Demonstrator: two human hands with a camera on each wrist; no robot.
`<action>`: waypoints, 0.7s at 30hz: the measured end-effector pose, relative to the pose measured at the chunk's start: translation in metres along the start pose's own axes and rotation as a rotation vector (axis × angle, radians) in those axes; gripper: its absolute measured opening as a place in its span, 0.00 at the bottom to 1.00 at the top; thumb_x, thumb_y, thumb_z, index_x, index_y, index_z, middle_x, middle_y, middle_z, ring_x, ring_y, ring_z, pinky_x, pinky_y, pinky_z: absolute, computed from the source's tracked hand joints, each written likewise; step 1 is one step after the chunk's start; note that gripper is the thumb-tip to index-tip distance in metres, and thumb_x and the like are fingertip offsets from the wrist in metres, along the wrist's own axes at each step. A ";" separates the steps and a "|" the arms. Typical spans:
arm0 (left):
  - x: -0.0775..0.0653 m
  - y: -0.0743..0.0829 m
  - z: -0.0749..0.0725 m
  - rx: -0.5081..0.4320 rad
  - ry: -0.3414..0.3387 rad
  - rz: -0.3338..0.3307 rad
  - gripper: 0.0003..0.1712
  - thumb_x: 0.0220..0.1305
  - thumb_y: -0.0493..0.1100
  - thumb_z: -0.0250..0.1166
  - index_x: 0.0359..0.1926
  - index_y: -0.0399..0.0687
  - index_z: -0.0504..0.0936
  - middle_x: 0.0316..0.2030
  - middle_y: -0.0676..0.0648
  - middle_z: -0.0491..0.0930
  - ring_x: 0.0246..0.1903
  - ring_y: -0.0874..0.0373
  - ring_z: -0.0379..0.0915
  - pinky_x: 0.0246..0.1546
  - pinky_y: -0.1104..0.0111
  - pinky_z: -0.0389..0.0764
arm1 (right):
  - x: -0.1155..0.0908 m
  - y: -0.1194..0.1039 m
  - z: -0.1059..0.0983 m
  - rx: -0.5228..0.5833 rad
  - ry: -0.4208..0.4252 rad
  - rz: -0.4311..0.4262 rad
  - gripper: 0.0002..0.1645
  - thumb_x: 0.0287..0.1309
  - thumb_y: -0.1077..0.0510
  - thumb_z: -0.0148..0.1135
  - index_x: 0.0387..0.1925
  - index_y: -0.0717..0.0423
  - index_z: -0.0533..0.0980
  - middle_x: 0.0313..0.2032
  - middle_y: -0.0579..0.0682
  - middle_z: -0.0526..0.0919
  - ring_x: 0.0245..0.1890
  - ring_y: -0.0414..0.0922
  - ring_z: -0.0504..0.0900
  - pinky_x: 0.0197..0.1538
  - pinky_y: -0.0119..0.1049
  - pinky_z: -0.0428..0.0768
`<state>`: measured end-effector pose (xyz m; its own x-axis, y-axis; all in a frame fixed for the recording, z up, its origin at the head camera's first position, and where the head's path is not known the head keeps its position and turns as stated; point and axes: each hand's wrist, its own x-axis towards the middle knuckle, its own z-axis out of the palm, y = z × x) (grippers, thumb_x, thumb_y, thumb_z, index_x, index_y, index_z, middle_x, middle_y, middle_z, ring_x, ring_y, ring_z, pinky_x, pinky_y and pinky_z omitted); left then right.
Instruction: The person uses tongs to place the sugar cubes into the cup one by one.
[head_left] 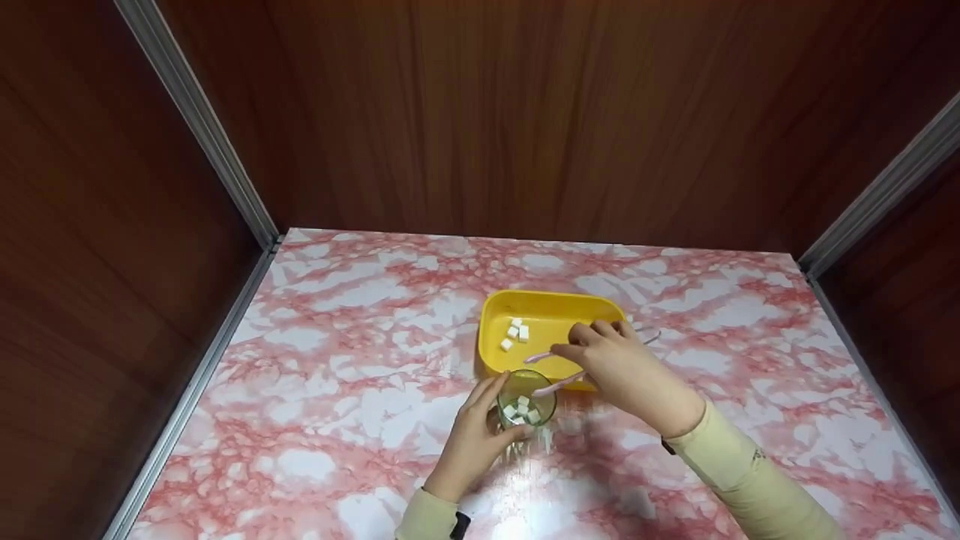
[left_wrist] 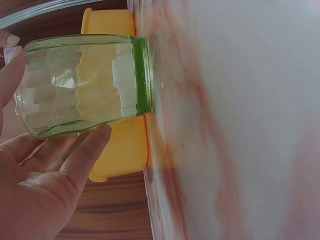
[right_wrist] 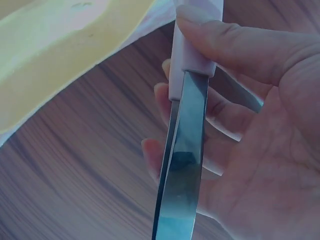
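My left hand (head_left: pixel 466 442) holds a clear green glass (head_left: pixel 546 411), thumb on the near side and fingers along the left. In the left wrist view the glass (left_wrist: pixel 100 85) stands upright on its thick base. Several white cubes (head_left: pixel 523 412) lie inside it. My right hand (head_left: pixel 630 371) grips metal tongs with pink ends (head_left: pixel 555 385) by their pink parts; the right wrist view shows the steel strip (right_wrist: pixel 182 165) running back along the palm. The tong ends are spread, one over the glass mouth, the other over the tray, with no cube seen between them.
A yellow plastic tray (head_left: pixel 551 300) sits just behind the glass, with several white cubes (head_left: pixel 515 332) at its left end. Beneath everything is a red-and-white marbled tabletop (head_left: pixel 337 390). Dark wood panels (head_left: pixel 525 120) with metal strips close in the back and sides.
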<state>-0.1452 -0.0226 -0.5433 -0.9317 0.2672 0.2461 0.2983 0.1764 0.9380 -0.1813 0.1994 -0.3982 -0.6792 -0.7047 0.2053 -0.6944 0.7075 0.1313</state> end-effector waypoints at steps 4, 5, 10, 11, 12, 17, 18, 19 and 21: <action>0.000 0.006 0.000 -0.011 0.008 -0.003 0.47 0.52 0.45 0.73 0.71 0.48 0.60 0.67 0.46 0.60 0.62 0.47 0.64 0.58 0.61 0.71 | 0.001 0.002 -0.003 -0.014 -0.019 0.003 0.32 0.40 0.56 0.80 0.52 0.46 0.80 0.39 0.50 0.75 0.40 0.53 0.72 0.47 0.54 0.73; 0.000 0.006 0.000 -0.008 0.009 -0.001 0.47 0.52 0.44 0.73 0.71 0.47 0.61 0.66 0.46 0.60 0.62 0.46 0.64 0.58 0.61 0.71 | 0.001 0.003 -0.004 -0.016 -0.023 0.005 0.32 0.40 0.57 0.80 0.52 0.46 0.80 0.39 0.50 0.75 0.40 0.53 0.72 0.47 0.54 0.73; 0.001 0.000 0.000 0.021 0.015 0.008 0.48 0.51 0.47 0.73 0.71 0.51 0.61 0.66 0.49 0.61 0.61 0.48 0.64 0.58 0.64 0.72 | 0.001 0.005 -0.005 -0.010 -0.036 0.015 0.36 0.37 0.63 0.80 0.53 0.47 0.79 0.40 0.51 0.75 0.42 0.53 0.72 0.49 0.54 0.72; 0.001 0.000 0.000 0.022 0.015 0.007 0.48 0.51 0.47 0.73 0.71 0.51 0.61 0.66 0.49 0.61 0.62 0.48 0.64 0.58 0.64 0.71 | 0.002 0.006 -0.005 -0.007 -0.036 0.016 0.36 0.36 0.64 0.80 0.53 0.48 0.79 0.40 0.51 0.76 0.42 0.54 0.72 0.51 0.55 0.72; 0.001 0.000 0.000 0.023 0.015 0.006 0.47 0.51 0.47 0.73 0.71 0.52 0.61 0.66 0.49 0.61 0.62 0.48 0.64 0.58 0.64 0.71 | 0.002 0.006 -0.005 -0.006 -0.036 0.017 0.37 0.36 0.64 0.80 0.53 0.48 0.79 0.40 0.52 0.76 0.43 0.54 0.72 0.51 0.55 0.72; 0.000 0.001 -0.001 0.038 0.014 0.002 0.48 0.51 0.48 0.73 0.71 0.53 0.61 0.66 0.49 0.61 0.63 0.48 0.63 0.58 0.64 0.71 | 0.004 0.009 -0.004 -0.005 -0.037 0.028 0.37 0.35 0.63 0.80 0.54 0.47 0.79 0.41 0.52 0.76 0.45 0.54 0.72 0.55 0.56 0.71; 0.000 0.001 -0.001 0.041 0.014 0.002 0.48 0.51 0.48 0.73 0.71 0.53 0.61 0.66 0.49 0.61 0.63 0.49 0.63 0.58 0.64 0.71 | 0.005 0.010 -0.004 -0.003 -0.038 0.033 0.37 0.36 0.63 0.80 0.54 0.46 0.79 0.41 0.52 0.76 0.46 0.54 0.72 0.55 0.56 0.71; 0.000 0.001 -0.001 0.042 0.013 0.003 0.48 0.51 0.49 0.73 0.71 0.53 0.61 0.66 0.49 0.61 0.63 0.49 0.62 0.58 0.64 0.71 | 0.005 0.010 -0.004 -0.001 -0.039 0.038 0.37 0.36 0.63 0.80 0.54 0.46 0.79 0.41 0.52 0.76 0.46 0.54 0.72 0.55 0.57 0.71; 0.000 0.001 -0.001 0.039 0.011 0.005 0.48 0.51 0.49 0.73 0.71 0.52 0.60 0.66 0.49 0.61 0.63 0.49 0.62 0.59 0.64 0.71 | 0.006 0.012 -0.003 0.002 -0.042 0.048 0.38 0.36 0.63 0.80 0.54 0.46 0.79 0.42 0.52 0.76 0.47 0.55 0.72 0.55 0.57 0.71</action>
<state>-0.1452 -0.0230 -0.5419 -0.9323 0.2574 0.2540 0.3110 0.2121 0.9264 -0.1929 0.2039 -0.3924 -0.7210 -0.6716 0.1706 -0.6612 0.7405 0.1202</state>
